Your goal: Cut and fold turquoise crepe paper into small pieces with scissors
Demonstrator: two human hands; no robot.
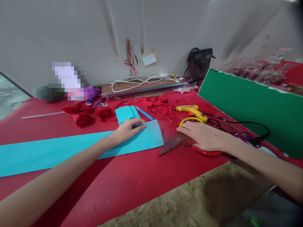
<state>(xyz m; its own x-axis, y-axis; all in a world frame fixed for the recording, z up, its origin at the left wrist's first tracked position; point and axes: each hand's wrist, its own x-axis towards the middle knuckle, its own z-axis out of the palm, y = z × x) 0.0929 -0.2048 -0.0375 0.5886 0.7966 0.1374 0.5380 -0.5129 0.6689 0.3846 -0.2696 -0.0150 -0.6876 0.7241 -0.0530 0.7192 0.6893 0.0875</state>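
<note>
A long strip of light blue crepe paper (78, 143) lies across the left of the table. My left hand (126, 130) rests on it near its right end, thumb and fingers closed at the upper edge. My right hand (201, 134) is over a pair of scissors (172, 143), fingers around the handles. The blades are blurred and point left toward the paper's end. A red handle loop shows below the hand; a yellow loop shows at the fingertips. Behind my left hand are a folded blue paper piece (125, 114) and a blue pen-like stick (144, 113).
A yellow glue gun (189, 109) lies behind my right hand, its black cord running to a purple power strip (245, 136). Red paper scraps (153, 105) and red paper roses (82, 119) lie further back. A green board (246, 110) leans at right; a black bag (201, 64) stands behind.
</note>
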